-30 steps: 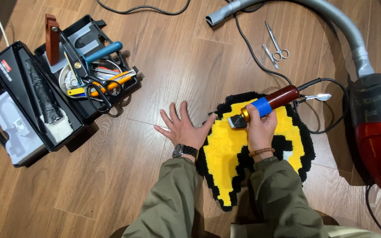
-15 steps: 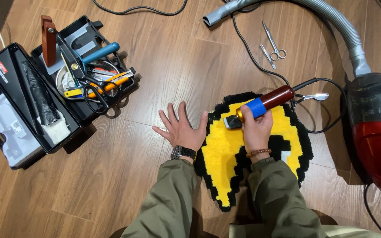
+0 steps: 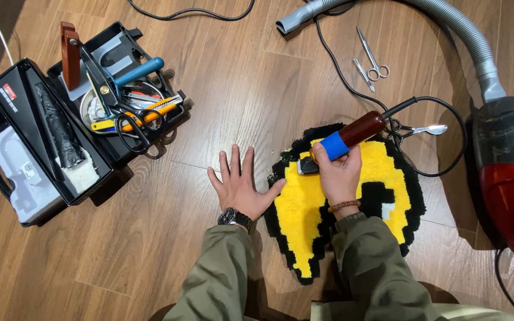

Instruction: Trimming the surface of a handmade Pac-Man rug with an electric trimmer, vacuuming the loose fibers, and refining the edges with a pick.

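left hand (image 3: pixel 242 187): flat, palm down, fingers (image 3: pixel 235 159) spread | right hand (image 3: pixel 337 175): fingers curled in a grip

The floor (image 3: pixel 221 89) is smooth wood-look plank with a soft sheen. The rug (image 3: pixel 304 208) is tufted yellow and black pile, rough. The trimmer (image 3: pixel 343 141) has a glossy maroon body. Far right, scissors (image 3: pixel 371 58) are shiny metal; the vacuum (image 3: pixel 510 178) is glossy plastic.

Probably a home craft room: wood floor (image 3: pixel 221 89), vacuum cleaner (image 3: pixel 510 178), open toolbox (image 3: pixel 90 119).
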